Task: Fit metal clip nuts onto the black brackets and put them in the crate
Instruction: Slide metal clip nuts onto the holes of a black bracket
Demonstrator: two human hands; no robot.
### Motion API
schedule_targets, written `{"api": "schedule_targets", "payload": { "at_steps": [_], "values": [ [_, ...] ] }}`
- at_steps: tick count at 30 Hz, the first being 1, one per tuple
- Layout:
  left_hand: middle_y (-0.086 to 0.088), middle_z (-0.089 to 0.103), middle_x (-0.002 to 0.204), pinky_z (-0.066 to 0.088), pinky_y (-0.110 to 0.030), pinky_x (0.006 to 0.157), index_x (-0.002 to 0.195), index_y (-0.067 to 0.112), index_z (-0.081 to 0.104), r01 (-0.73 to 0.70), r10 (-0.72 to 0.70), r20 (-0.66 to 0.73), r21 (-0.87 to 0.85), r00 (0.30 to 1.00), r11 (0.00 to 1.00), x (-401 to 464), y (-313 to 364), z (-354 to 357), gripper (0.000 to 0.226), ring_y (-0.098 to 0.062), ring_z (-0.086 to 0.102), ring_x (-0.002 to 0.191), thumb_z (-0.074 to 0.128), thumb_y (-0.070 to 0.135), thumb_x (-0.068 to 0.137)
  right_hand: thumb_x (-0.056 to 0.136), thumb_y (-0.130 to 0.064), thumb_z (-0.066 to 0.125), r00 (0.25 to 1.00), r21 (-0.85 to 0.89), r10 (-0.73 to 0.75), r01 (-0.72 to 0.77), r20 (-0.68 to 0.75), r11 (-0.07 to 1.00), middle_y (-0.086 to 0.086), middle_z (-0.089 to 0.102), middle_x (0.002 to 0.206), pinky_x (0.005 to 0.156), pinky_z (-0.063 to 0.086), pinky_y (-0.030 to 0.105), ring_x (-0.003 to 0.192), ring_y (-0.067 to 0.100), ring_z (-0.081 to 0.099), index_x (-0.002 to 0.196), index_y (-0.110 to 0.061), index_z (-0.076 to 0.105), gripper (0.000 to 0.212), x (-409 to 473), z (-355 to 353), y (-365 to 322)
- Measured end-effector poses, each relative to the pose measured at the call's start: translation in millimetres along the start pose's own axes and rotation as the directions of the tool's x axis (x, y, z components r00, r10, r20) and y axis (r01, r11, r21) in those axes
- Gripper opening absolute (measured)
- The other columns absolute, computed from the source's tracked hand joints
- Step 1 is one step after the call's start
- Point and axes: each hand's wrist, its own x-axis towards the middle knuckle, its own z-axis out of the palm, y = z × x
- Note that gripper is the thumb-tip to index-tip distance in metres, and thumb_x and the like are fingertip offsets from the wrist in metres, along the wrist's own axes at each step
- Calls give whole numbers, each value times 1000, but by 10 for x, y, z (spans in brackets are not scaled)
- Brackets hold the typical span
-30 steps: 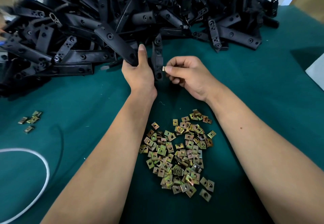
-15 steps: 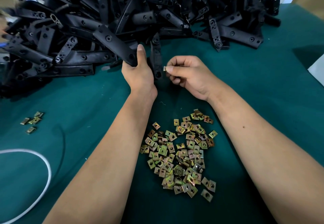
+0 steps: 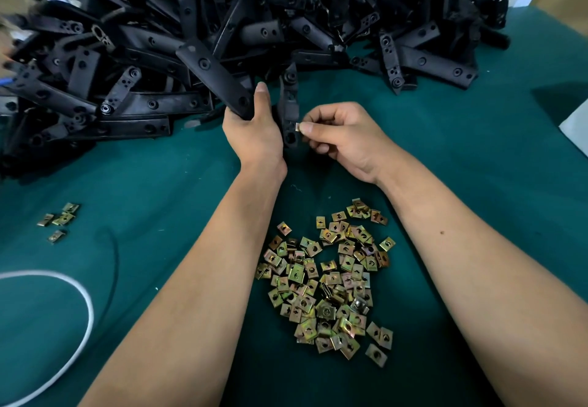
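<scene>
My left hand grips a black bracket above the green table, its long arm slanting up to the left and its short arm standing upright beside my thumb. My right hand pinches a small metal clip nut between thumb and forefinger, right against the edge of the bracket's short arm. A loose heap of gold-coloured clip nuts lies on the cloth between my forearms. No crate is in view.
A big pile of black brackets fills the back of the green table. A few stray clip nuts lie at the left. A white cord and a thin black cable curve near the left front.
The clip nut in my right hand has moved a little closer to the bracket's short arm. My left hand keeps the bracket almost still.
</scene>
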Motion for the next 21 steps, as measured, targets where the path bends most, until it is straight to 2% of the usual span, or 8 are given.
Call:
{"api": "schedule_targets", "payload": {
  "at_steps": [3,7,12,14,16,17,20,21],
  "values": [
    [5,72,82,61,-37,83,89,15,65,-44,45,-8,40,999,998,-20,-14,-5,12,-10,68,76,71,22,96,94,-4,70,1000,1,-22,22,-5,1000,0,61,71,52,38,13,58,4,52,80,-12,68,16,3,12,9],
    [7,66,78,50,-17,68,86,19,62,-119,118,11,132,993,984,-63,-21,-3,14,-1,61,67,70,23,96,92,-1,71,998,2,-62,62,23,998,-3,61,65,53,40,16,59,5,53,71,-12,68,24,10,22,16],
    [5,65,79,50,-17,68,85,20,60,-155,158,-3,187,987,970,-91,6,-20,16,-1,59,66,69,24,97,89,-2,75,998,14,-56,56,-19,998,-4,64,63,51,39,15,56,6,54,73,-11,68,19,11,17,23],
    [4,68,88,52,-21,75,94,17,62,-150,151,9,185,988,971,-103,1,-16,13,-4,62,75,69,27,98,89,0,73,998,39,-58,59,-31,997,-3,62,64,51,38,15,56,6,53,74,-8,67,19,7,29,17],
    [1,70,108,54,-26,90,116,12,59,-162,156,45,236,987,958,-129,16,-15,29,-8,66,94,68,33,98,93,1,69,996,72,-74,77,-46,994,0,57,66,52,36,17,58,7,50,74,-8,65,22,-6,34,14],
    [0,67,116,52,-25,94,126,11,52,-182,164,86,285,983,941,-147,28,-22,41,-8,64,100,68,36,98,94,1,67,995,90,-83,87,-54,992,2,55,68,53,36,18,60,8,49,74,-8,64,22,-17,31,16],
    [7,55,125,45,-9,93,146,13,25,-256,171,241,385,955,887,-204,59,-121,79,2,57,108,74,42,91,97,-1,64,994,102,-75,83,-80,991,2,54,69,56,37,20,60,8,47,76,-8,63,22,-55,22,17],
    [7,49,134,41,-10,101,152,15,16,-289,190,264,418,946,861,-235,93,-186,93,-1,54,119,77,44,88,97,-2,65,994,87,-70,77,-85,993,0,54,67,56,37,20,59,7,47,76,-8,63,22,-75,17,15]
  ]
}}
